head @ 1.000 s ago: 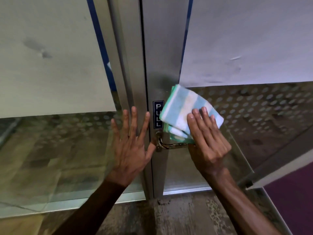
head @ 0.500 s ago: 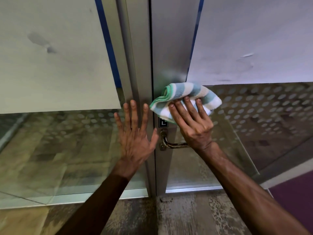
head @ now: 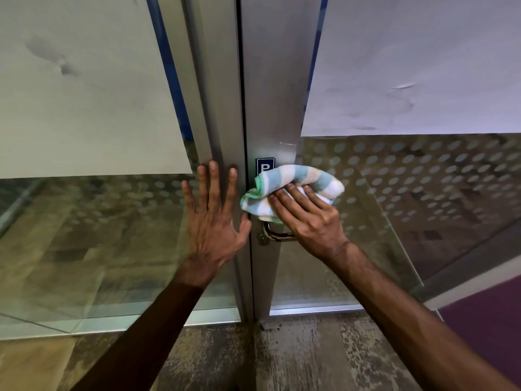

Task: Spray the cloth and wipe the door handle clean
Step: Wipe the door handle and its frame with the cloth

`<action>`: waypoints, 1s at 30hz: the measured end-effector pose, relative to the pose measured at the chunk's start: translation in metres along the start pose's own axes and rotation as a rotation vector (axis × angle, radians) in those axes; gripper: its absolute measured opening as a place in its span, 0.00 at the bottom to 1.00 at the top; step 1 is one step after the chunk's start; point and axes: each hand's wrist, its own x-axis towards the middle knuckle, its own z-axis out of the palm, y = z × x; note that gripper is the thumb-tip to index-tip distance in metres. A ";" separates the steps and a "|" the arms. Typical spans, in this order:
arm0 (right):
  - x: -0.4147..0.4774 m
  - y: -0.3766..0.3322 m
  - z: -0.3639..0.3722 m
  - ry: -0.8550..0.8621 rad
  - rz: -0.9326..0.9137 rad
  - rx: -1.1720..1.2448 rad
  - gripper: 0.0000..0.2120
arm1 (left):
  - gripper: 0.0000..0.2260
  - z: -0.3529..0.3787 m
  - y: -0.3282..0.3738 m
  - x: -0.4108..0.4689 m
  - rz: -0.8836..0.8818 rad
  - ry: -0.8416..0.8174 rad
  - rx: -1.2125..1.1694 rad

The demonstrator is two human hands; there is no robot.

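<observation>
A striped white, blue and green cloth (head: 298, 179) is bunched against the metal door stile (head: 270, 94), just above the brass lever handle (head: 277, 235). My right hand (head: 307, 218) presses the cloth to the door with its fingers laid over it, and its heel covers the right part of the handle. The cloth hides most of the blue PULL sign (head: 265, 165); only the top letter shows. My left hand (head: 214, 221) lies flat with spread fingers on the neighbouring door frame, left of the handle, and holds nothing. No spray bottle is in view.
Glass panels (head: 84, 235) with dotted film flank the stile. Large pale paper sheets (head: 408, 66) cover their upper halves. A worn floor (head: 296, 356) runs along the bottom, with a purple mat (head: 485, 320) at the lower right.
My right hand bunched the folded cloth and swept it up and left over the PULL sign, then slid it back down towards the handle. My left hand stayed flat on the frame.
</observation>
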 end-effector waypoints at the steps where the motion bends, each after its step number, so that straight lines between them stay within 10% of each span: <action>1: -0.002 -0.001 -0.001 -0.024 -0.007 0.008 0.13 | 0.44 0.002 -0.001 0.000 0.003 0.004 0.009; 10: -0.013 -0.001 -0.020 -0.190 -0.069 0.050 0.15 | 0.44 0.004 0.000 -0.002 -0.017 0.030 0.003; 30: 0.032 0.019 -0.012 0.122 0.122 -0.055 0.20 | 0.36 0.011 -0.001 0.003 -0.027 0.085 -0.059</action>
